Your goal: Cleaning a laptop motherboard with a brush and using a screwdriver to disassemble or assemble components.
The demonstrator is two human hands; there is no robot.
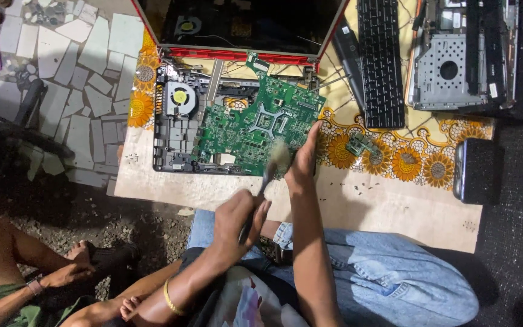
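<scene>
In the frame centre, the left hand (236, 219) clamps a brush (272, 165) over the green motherboard (255, 124), which the right hand (302, 162) steadies with fingers together.

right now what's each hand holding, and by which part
The left hand grips a brush by its handle, bristles over the green board. The right hand holds nothing; it rests on the board's right edge.

Left hand (237, 219) closed in a fisted grip, right hand (302, 158) stretched forward, fingers extended flat.
</scene>
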